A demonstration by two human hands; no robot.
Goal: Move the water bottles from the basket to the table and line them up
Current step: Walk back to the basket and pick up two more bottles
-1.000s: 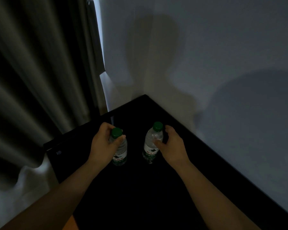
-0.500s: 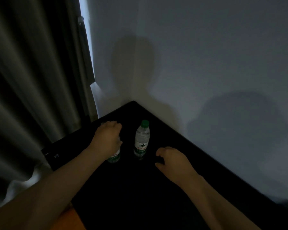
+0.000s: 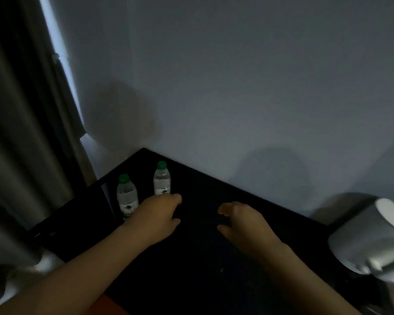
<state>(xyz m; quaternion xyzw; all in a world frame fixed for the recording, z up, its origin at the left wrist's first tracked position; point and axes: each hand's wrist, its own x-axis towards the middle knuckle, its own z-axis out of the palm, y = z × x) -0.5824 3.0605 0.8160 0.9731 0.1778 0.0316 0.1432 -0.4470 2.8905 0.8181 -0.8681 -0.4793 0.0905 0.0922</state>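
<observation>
Two clear water bottles with green caps stand upright side by side near the far left corner of the black table (image 3: 203, 264). The left bottle (image 3: 126, 196) is nearer me; the right bottle (image 3: 161, 179) stands closer to the wall. My left hand (image 3: 158, 218) hovers just in front of the right bottle's base, fingers loosely curled, holding nothing. My right hand (image 3: 243, 221) hangs over the middle of the table, fingers relaxed and empty. No basket is in view.
A grey wall runs behind the table. Dark curtains (image 3: 25, 133) hang at the left with a strip of daylight beside them. A white rounded appliance (image 3: 371, 239) sits at the table's right end.
Both hands have let go of the bottles and drawn back toward me and rightward. The view has swung right, bringing the white appliance into sight.
</observation>
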